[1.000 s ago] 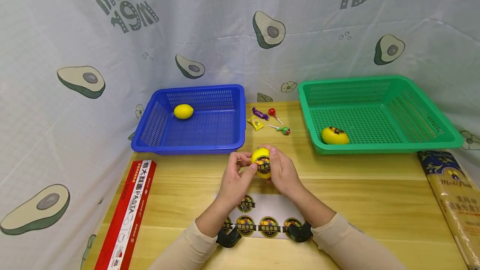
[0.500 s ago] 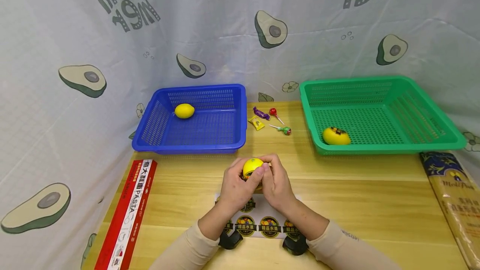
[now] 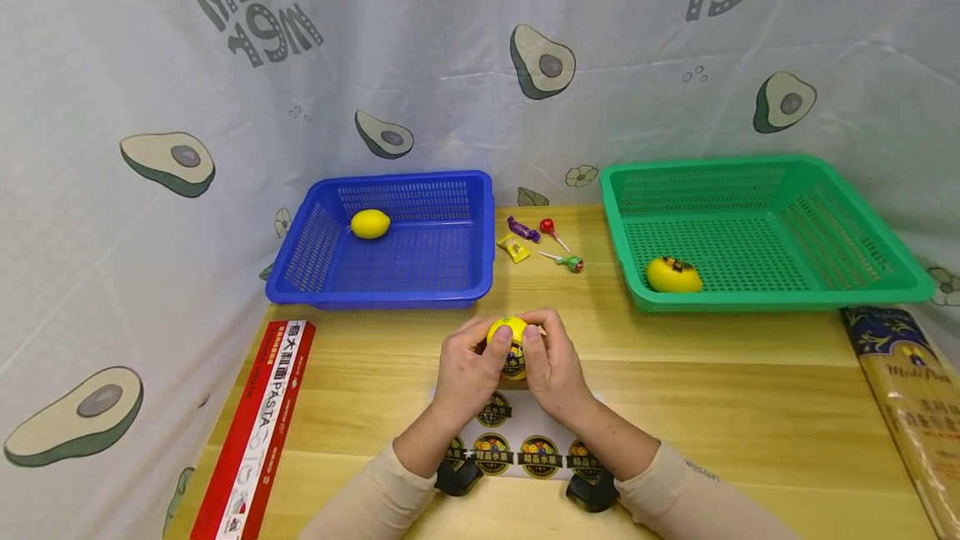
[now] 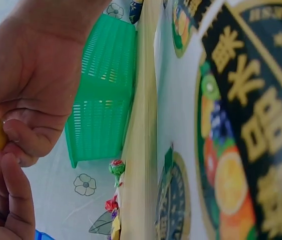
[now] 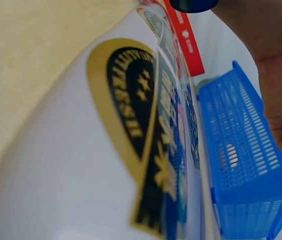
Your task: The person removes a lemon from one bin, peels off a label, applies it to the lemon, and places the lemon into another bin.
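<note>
Both hands meet above the middle of the desk (image 3: 750,382) and hold a yellow lemon (image 3: 504,334) between them. The left hand (image 3: 467,369) curls its fingers round the lemon's left side, and the right hand (image 3: 551,365) grips the right side with a finger pressed on a dark round sticker on the fruit. Just below the hands a white sticker sheet (image 3: 525,432) lies flat on the desk, with round dark labels printed in a row. To the left, at the back, a blue basket (image 3: 457,294) holds a second lemon (image 3: 371,223) near its far wall. To the right, a green basket (image 3: 757,298) holds a third lemon (image 3: 673,274), which bears a dark sticker, near its front left corner. Between the two baskets lie a few wrapped sweets (image 3: 517,238) and lollipops (image 3: 562,258). A long red pasta box (image 3: 258,427) lies along the left edge of the desk, and a tan packet (image 3: 911,398) lies at the right edge.
</note>
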Motion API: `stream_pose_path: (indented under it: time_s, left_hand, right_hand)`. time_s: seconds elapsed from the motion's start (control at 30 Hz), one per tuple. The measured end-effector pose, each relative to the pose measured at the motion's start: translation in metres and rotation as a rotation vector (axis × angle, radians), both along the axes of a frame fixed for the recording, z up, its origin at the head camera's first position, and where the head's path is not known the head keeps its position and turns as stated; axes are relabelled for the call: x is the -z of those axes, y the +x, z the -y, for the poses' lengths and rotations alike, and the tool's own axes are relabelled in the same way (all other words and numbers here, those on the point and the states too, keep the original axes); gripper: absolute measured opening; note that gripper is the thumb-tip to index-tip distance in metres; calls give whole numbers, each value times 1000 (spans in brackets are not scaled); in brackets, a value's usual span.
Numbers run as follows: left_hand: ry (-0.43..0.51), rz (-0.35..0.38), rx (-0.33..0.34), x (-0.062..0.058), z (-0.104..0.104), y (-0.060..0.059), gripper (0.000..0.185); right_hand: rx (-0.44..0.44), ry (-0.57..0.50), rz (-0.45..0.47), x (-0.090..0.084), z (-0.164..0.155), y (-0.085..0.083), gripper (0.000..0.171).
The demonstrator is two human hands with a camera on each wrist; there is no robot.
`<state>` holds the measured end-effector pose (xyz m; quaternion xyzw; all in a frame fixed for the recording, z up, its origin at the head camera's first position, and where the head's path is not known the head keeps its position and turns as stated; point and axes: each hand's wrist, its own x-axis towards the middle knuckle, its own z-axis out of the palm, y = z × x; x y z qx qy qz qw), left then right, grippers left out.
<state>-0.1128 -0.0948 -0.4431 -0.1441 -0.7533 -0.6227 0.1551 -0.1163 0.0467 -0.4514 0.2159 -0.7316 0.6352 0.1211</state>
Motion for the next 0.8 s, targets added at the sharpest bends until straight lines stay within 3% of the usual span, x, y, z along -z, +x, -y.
stream_pose_path:
  time_s: [0.17,0.33,0.43,0.5,0.57,0.63,0.73,0.8]
  left_hand:
    - [-27,-55,-50,3,1,-1,36]
    - [-12,-126,-101,10,0,-3,38]
    - [-17,-148,-133,14,1,-6,39]
    - [-25,-116,-119,13,4,-8,37]
    - [-16,-47,-31,10,8,-10,33]
    - [19,49,124,5,11,-10,32]
    - [86,174,370,-1,16,-10,55]
    - [138,227,474,-4,17,-9,67]
  right_hand:
    - [-17,-40,46,0,1,1,20]
    - [31,-36,52,0,2,0,21]
    - [12,-23,175,-3,0,-2,25]
    - [-12,-17,297,-7,-4,-5,30]
    - [-37,-19,416,-13,-10,-10,34]
    - [-77,-9,482,-18,-18,-16,36]
    - [-176,15,522,-24,-29,-25,38]
    - [-222,51,523,-26,-35,-29,41]
